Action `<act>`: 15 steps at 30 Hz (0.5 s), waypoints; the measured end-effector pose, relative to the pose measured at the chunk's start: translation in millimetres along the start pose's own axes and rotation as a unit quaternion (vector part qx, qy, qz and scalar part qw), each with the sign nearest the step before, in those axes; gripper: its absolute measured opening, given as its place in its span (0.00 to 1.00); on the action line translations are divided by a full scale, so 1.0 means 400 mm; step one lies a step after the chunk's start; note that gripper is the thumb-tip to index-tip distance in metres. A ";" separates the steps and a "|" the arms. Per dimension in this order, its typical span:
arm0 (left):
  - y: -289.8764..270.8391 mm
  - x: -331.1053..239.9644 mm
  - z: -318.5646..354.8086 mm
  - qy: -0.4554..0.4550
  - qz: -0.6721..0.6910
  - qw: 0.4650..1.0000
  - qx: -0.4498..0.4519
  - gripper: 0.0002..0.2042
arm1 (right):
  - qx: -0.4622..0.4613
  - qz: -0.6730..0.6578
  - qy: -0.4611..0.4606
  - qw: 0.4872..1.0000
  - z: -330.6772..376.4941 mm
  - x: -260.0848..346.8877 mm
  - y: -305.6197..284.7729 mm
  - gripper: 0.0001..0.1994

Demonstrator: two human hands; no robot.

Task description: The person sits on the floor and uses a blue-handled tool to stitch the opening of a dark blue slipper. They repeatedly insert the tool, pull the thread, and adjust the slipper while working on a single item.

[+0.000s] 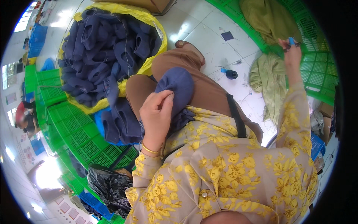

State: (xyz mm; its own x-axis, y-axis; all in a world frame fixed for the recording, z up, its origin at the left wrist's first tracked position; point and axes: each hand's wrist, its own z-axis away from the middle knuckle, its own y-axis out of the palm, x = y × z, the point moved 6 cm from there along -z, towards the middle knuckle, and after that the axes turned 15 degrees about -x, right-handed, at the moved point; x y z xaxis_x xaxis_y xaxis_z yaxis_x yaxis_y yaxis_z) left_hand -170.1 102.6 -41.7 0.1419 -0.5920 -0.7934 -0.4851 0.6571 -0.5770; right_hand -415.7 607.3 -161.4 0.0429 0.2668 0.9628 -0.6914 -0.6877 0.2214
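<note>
1. Head view: find the navy cloth piece [182, 84] right over the brown trousers [214, 87], pinched toward its left side by the left hand [154, 114], so thumb and fingers closed on cloth there
2. Keep that pinch snug and near the edge, just enough to steady the cloth; squeeze harder and probably end up with puckers
3. Right hand [293, 55]: way out to the side, well apart from the navy piece, near the green crate [315, 71] and olive cloth [270, 22], fingers gripping a small dark tool [297, 44]; can't tell from here, blades apart or together
4. Before bringing that tool close, point its tip away from the left thumb, seriously
5. Watch for more navy pieces [121, 121] just beside the left wrist, plus the heap [100, 50] in the yellow sack [163, 41]; work one layer at a time to avoid nicking a neighbour
6. Mind the dark spool [231, 74] on the floor [209, 44], easy to kick
</note>
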 end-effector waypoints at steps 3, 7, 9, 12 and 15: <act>-0.004 -0.001 -0.014 0.009 -0.004 0.999 0.033 0.04 | 0.010 -0.002 0.003 1.000 -0.009 0.005 -0.015 0.03; -0.001 -0.023 -0.016 0.125 -0.069 0.989 0.028 0.04 | 0.011 0.003 0.013 1.000 -0.013 0.008 -0.021 0.04; 0.006 -0.043 -0.015 0.176 -0.129 0.975 0.031 0.04 | -0.003 0.012 0.009 1.000 -0.023 0.012 -0.030 0.03; 0.018 -0.055 -0.021 0.237 -0.144 0.961 0.010 0.05 | -0.034 0.029 -0.024 0.999 -0.075 0.038 -0.070 0.03; 0.022 -0.048 -0.018 0.261 -0.155 0.953 -0.001 0.05 | -0.076 0.068 -0.126 0.987 -0.149 0.123 -0.124 0.03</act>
State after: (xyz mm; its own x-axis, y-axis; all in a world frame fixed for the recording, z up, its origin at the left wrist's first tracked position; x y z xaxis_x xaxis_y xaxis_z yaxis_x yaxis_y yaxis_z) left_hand -183.2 116.4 -30.1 -0.1694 -0.9097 -0.3791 -0.4921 0.4113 -0.7672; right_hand -422.2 694.9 -134.4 0.1066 -0.0107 0.9942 -0.8026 -0.5912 0.0797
